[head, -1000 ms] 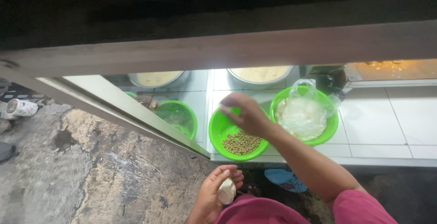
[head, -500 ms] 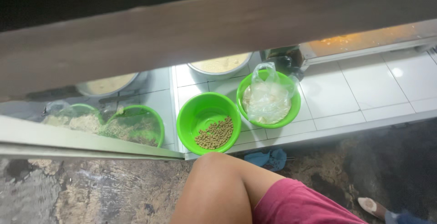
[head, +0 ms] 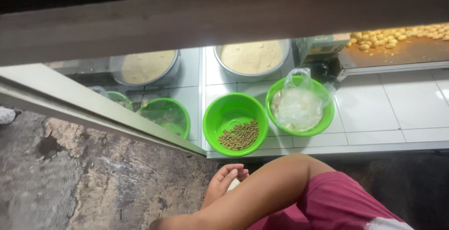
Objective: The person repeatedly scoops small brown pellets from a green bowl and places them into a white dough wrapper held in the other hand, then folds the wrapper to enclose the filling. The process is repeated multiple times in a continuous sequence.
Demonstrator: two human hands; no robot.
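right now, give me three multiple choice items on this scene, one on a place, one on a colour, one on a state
1. Where does the bowl of small brown pellets stand?
A. left of the bowl with the plastic bag
B. on the tray of pale round pieces
C. inside a metal pan

2. What colour is the pellet bowl?
A. red
B. green
C. blue

3. How is the visible hand?
A. pouring pellets
B. gripping the bag
C. low by the floor, apart from the bowls

Answers: 1 A, the two bowls sit side by side on the white tiles. 2 B, its rim and wall are bright green. 3 C, the hand lies below the tiled ledge, touching no bowl.
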